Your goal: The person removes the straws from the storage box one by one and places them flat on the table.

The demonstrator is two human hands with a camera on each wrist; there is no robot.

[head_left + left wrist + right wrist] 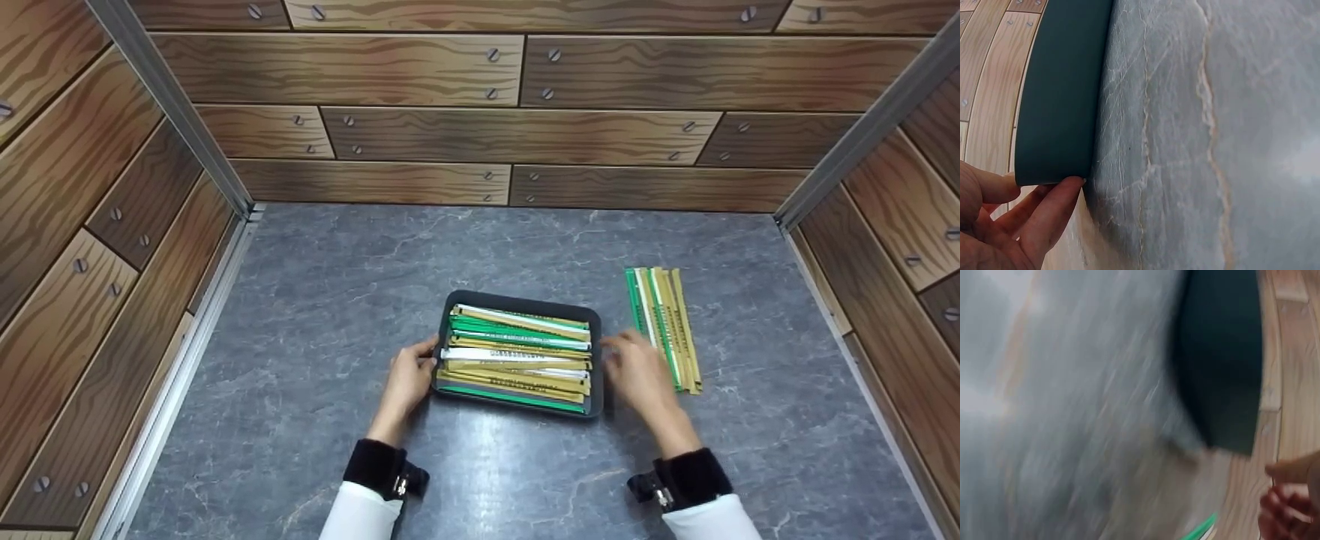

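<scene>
Grey marbled tabletop (300, 315), w/ black rect. tray (525, 303) approx. mid. L hand (410, 375) grips tray's L end, thumb + fingers on it. R hand (639, 369) is just off R end, fingers loosely curled, thumb apart, nothing held. Slim flat gold/green/white packets (517, 354) lie lengthwise in tray; matching loose packets (673, 322) R of it, partly hidden by R hand.

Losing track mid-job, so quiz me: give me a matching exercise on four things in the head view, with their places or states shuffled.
Things:
1. left hand
2. loose packets
3. dark tray
4. right hand

Places or states:
A. lined with green, gold and white slim packets
B. fingers by the tray's right end
C. fingers at the tray's left end
D. side by side on the table, partly hidden by a hand

Pairs: 1-C, 2-D, 3-A, 4-B.
</scene>
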